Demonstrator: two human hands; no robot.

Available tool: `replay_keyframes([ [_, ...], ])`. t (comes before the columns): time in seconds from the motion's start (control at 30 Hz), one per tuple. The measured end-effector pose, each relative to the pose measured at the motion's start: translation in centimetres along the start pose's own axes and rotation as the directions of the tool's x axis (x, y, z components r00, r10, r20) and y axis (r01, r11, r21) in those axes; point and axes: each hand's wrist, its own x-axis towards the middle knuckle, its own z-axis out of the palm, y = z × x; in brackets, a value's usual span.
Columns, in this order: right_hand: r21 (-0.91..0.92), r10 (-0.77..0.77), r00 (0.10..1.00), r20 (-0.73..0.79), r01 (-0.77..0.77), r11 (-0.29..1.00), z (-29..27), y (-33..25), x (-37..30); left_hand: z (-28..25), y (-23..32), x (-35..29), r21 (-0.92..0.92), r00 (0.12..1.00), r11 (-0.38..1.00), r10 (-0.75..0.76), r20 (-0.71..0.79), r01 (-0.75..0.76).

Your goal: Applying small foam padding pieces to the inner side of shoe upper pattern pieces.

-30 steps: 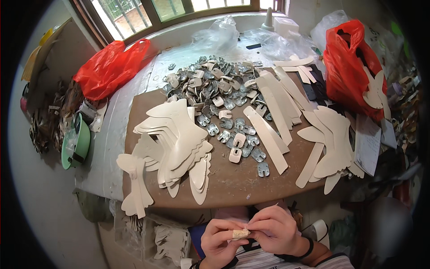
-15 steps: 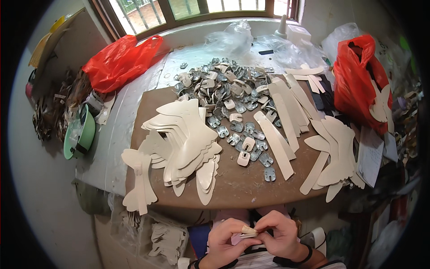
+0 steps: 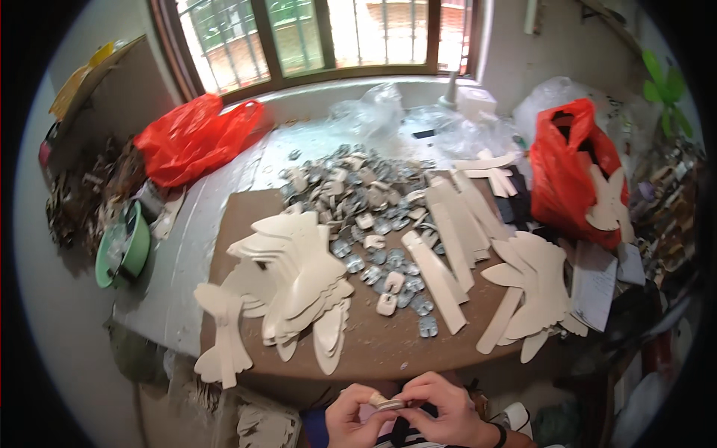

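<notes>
Close to my body, below the table's front edge, my left hand [image 3: 352,420] and my right hand [image 3: 442,412] pinch a small cream piece [image 3: 387,404] between thumbs and fingertips. It looks layered and curved; the fingers cover part of it. On the brown board [image 3: 358,351] in front lies a heap of small metal buckle-like plates [image 3: 340,183], several wrapped in cream material [image 3: 386,304]. Cream cut-out pieces [image 3: 299,257] are stacked left of the heap. Long cream strips [image 3: 435,284] lie to its right, beside another cut-out stack [image 3: 529,272].
Red plastic bags stand at the back left [image 3: 190,145] and right [image 3: 571,172]. A green basin [image 3: 134,250] sits at the left, and written paper [image 3: 595,287] lies at the right. Below the table is a bin with cream scraps [image 3: 265,425]. Beyond is a barred window [image 3: 321,37].
My view has tilted up, so the table sits lower and more window shows. Both hands still pinch the small cream piece, which appears slightly turned between the fingers.
</notes>
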Motion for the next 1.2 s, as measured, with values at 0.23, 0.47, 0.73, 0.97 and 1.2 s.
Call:
replay_keyframes([
  [0.23,0.294,0.2,0.966,0.163,-0.241,0.925,-0.3,3.9,-0.4,0.4,-1.3,-0.6,-0.17,0.987,0.985,-0.046,-0.157,0.018],
  [0.47,0.761,0.312,0.938,0.153,-0.313,0.568,-2.7,5.9,-0.6,1.4,0.5,2.7,0.227,0.998,0.974,-0.026,0.057,0.012],
  [0.73,0.875,0.48,0.851,0.214,-0.385,0.292,-1.5,6.6,-1.0,2.5,-2.7,-0.1,0.08,1.0,0.997,0.012,-0.02,-0.01],
  [0.97,0.864,0.339,0.924,0.176,-0.31,0.397,-1.7,6.5,-1.0,2.1,-1.4,0.1,0.017,0.997,0.998,-0.069,0.037,0.068],
  [1.2,0.615,0.179,0.982,-0.062,-0.103,0.782,-0.1,4.1,-0.7,1.2,-0.3,0.7,0.416,0.857,0.754,0.49,0.159,-0.508],
])
